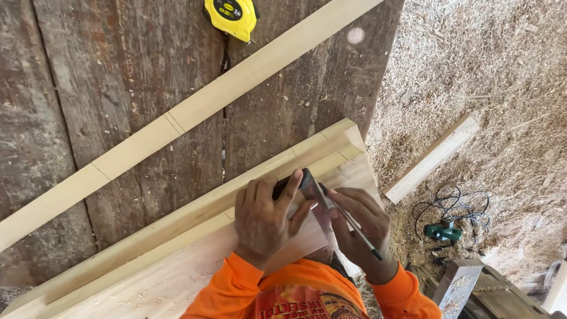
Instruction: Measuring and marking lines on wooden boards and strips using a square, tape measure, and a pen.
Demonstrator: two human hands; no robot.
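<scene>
My left hand [263, 221] presses a square [313, 195] flat on the board [177, 266] to steady it; right hand [360, 227] fingers pinch a pencil [353, 223] against its edge.

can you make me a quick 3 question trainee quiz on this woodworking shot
1. True or false: the tape measure lies on the pale board under the hands.
2. What does the right hand hold? A pencil, B hammer, C saw.
3. What does the left hand press onto the board?

Key:
1. False, it lies on the dark workbench.
2. A.
3. A metal square.
</scene>
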